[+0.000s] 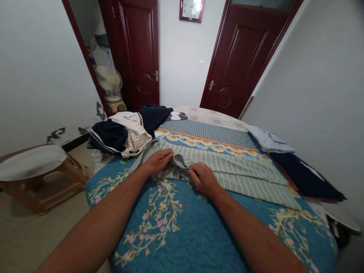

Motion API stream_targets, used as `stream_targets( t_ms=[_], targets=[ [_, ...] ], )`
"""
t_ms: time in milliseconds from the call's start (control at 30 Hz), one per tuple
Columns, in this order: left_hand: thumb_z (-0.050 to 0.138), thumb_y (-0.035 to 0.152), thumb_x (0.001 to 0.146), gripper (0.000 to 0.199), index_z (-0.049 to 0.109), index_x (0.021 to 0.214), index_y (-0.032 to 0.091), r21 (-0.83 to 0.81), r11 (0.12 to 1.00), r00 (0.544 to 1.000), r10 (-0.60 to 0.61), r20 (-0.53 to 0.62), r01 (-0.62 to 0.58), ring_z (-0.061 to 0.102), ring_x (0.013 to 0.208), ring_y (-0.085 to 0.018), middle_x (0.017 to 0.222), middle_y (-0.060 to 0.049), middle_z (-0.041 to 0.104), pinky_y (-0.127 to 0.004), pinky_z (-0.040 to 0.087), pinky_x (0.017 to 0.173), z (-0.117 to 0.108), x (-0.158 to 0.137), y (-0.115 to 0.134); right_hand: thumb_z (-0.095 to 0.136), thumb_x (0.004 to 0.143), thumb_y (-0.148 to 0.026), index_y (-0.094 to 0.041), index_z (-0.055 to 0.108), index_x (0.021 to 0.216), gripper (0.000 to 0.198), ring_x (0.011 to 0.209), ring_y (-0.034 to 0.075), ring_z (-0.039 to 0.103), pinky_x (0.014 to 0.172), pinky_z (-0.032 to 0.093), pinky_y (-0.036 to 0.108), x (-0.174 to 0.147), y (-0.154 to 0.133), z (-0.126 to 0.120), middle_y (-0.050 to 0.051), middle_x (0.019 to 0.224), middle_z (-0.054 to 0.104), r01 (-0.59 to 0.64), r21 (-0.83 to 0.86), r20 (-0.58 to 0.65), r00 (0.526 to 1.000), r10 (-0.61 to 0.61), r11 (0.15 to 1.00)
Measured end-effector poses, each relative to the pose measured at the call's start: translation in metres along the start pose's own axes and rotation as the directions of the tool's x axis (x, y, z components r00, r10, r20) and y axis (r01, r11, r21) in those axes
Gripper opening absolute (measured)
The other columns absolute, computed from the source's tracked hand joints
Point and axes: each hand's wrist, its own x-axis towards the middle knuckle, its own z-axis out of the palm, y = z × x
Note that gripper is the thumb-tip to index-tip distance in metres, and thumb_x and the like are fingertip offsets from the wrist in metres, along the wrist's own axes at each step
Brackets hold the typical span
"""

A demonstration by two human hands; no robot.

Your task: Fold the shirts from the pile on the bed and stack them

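Observation:
A grey-green garment with pale stripes (pixel 241 167) lies stretched across the blue floral cover; I cannot tell for sure whether it is a shirt or trousers. Near its left end my left hand (pixel 159 161) is closed on the cloth, fingertips pinching an edge. My right hand (pixel 203 177) pinches the same garment a short way to the right, thumb and fingers together. Between the two hands a strip of the cloth stands up in a curved loop. The garment's right part lies flat in long overlapping layers.
A heap of navy and cream clothes (pixel 133 132) sits at the back left. Folded light-blue clothing (pixel 270 140) and a folded navy garment (pixel 307 176) lie along the right edge. The quilted cover (pixel 199 231) drapes the rounded table. A stool (pixel 36 163) stands at left.

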Motion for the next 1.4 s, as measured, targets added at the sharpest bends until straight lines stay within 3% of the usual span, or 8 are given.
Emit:
stream_targets(
  t_ms=[133,300,433,633,867,1033,1200,1400],
  targets=[
    [0.046,0.049,0.105,0.038,0.07,0.097,0.021,0.07,0.994,0.985,-0.073,-0.158,0.084,0.062,0.079,-0.018,0.083,-0.001,0.068,-0.03,0.047,0.075,0.003,0.009,-0.005,0.046,0.107,-0.042,-0.022,0.067,0.089,0.034,0.078,0.021,0.065,0.074,0.042,0.03,0.007,0.004,-0.001,0.004,0.08,0.069,-0.339,0.011,-0.151,0.929,0.337,0.941],
    [0.059,0.046,0.099,0.053,0.06,0.145,0.022,0.238,0.968,0.982,-0.041,-0.184,0.085,0.069,0.088,-0.022,0.099,-0.004,0.076,-0.033,0.05,0.083,0.0,0.008,-0.012,0.047,0.103,-0.039,-0.02,0.07,0.112,0.031,0.085,0.023,0.069,0.077,0.042,0.03,0.008,0.011,-0.003,0.006,0.089,0.074,-0.458,0.011,-0.169,0.875,0.453,0.889],
    [0.053,0.034,0.101,0.049,0.061,0.148,0.023,0.322,0.941,0.989,-0.059,-0.136,0.101,0.072,0.09,-0.023,0.099,-0.005,0.077,-0.034,0.052,0.086,0.001,0.004,-0.02,0.046,0.103,-0.038,-0.018,0.063,0.138,0.044,0.078,0.023,0.068,0.074,0.043,0.03,0.006,0.012,-0.002,0.004,0.083,0.072,-0.475,-0.025,-0.15,0.872,0.467,0.879],
    [0.046,0.031,0.104,0.041,0.069,0.138,0.025,0.315,0.938,0.976,-0.083,-0.2,0.144,0.075,0.102,-0.024,0.107,-0.006,0.079,-0.034,0.055,0.094,0.006,0.011,-0.036,0.047,0.105,-0.04,-0.019,0.063,0.141,0.045,0.078,0.021,0.068,0.076,0.047,0.029,0.001,0.012,-0.007,0.002,0.085,0.071,-0.342,0.096,-0.087,0.933,0.35,0.935],
    [0.048,0.019,0.1,0.036,0.074,0.125,0.018,0.413,0.909,0.931,0.199,-0.306,-0.058,0.069,0.117,-0.025,0.122,-0.013,0.074,-0.042,0.055,0.106,0.006,0.014,-0.014,0.043,0.105,-0.029,-0.018,0.06,0.144,0.044,0.09,0.022,0.071,0.085,0.051,0.031,-0.004,0.015,-0.011,0.005,0.096,0.074,-0.279,0.145,-0.095,0.951,0.294,0.949],
    [0.042,0.021,0.106,0.04,0.071,0.133,0.021,0.409,0.878,0.948,0.308,-0.082,-0.25,0.068,0.125,-0.022,0.13,-0.01,0.075,-0.039,0.052,0.112,0.034,0.031,0.014,0.039,0.108,-0.026,-0.019,0.06,0.143,0.042,0.104,0.023,0.073,0.094,0.051,0.032,-0.001,0.016,-0.006,0.01,0.113,0.077,-0.281,0.049,-0.095,0.954,0.284,0.959],
    [0.047,0.048,0.108,0.056,0.055,0.157,0.021,0.541,0.834,0.989,0.034,0.146,-0.109,0.046,0.155,-0.033,0.163,-0.015,0.055,-0.055,0.036,0.127,0.064,0.036,0.013,0.041,0.108,-0.022,-0.021,0.062,0.142,0.041,0.103,0.026,0.073,0.091,0.05,0.034,-0.001,0.01,-0.006,0.013,0.113,0.078,-0.382,-0.235,-0.024,0.921,0.388,0.894],
    [0.042,0.057,0.108,0.067,0.045,0.166,0.023,0.546,0.837,0.988,-0.07,0.139,-0.018,0.031,0.163,-0.038,0.175,-0.015,0.037,-0.066,0.025,0.129,0.067,0.032,0.012,0.049,0.105,-0.022,-0.023,0.073,0.126,0.032,0.107,0.026,0.069,0.093,0.049,0.034,0.003,0.008,-0.011,0.012,0.112,0.076,-0.361,-0.332,0.041,0.918,0.395,0.872]
  ],
)
